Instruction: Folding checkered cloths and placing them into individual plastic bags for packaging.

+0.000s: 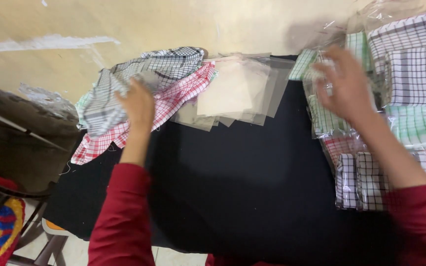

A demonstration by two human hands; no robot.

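Head view, looking down at a desk (232, 187) covered in black cloth. At far left lies a loose heap of checked cloths (124, 93), grey on top, red beneath, its length running up and to the right. The left hand (138, 104) rests on this heap, fingers curled into the fabric. In the middle, away from the person, sits a stack of clear plastic bags (235, 91), touched by neither hand. At right, the right hand (343, 86) hovers, blurred, fingers spread and holding nothing, over bagged folded cloths (410, 93) piled along the right edge.
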